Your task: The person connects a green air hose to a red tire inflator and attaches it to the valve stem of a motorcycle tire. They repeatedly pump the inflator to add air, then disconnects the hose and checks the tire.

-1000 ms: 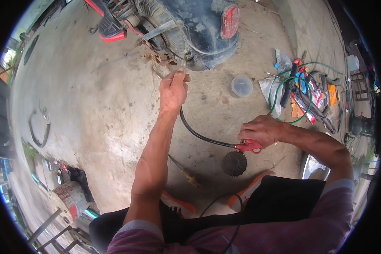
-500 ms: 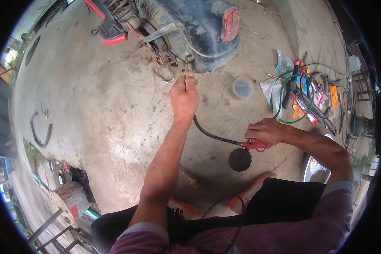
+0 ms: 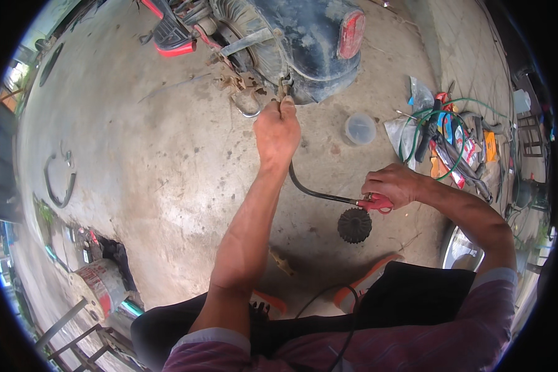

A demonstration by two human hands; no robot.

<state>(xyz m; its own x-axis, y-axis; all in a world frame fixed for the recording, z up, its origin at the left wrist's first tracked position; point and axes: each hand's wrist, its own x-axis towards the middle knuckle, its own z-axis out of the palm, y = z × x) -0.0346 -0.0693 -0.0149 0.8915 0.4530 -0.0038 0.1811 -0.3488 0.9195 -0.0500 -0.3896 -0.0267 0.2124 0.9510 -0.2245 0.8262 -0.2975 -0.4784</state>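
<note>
Black hose: thin, flexible, one piece, red-handled fitting at its near end. It lies in a curve. Long axis runs from the red fitting at lower right, along just above the concrete floor, then bends up under the left hand toward the machine. Far end points at the underside of the dark blue machine body; the tip itself is hidden by fingers.

Left hand: arm stretched out, fingers pinched together on the hose tip, right at a rusty metal part under the machine.

Right hand: closed around the red fitting, knuckles up, just above a black toothed gear lying flat on the floor.

Counts: one hose, one red fitting, one black gear, one clear round plastic tub standing right of the left hand, one red tail lamp on the machine. Tool pile with green cord at far right, too jumbled to count.
</note>
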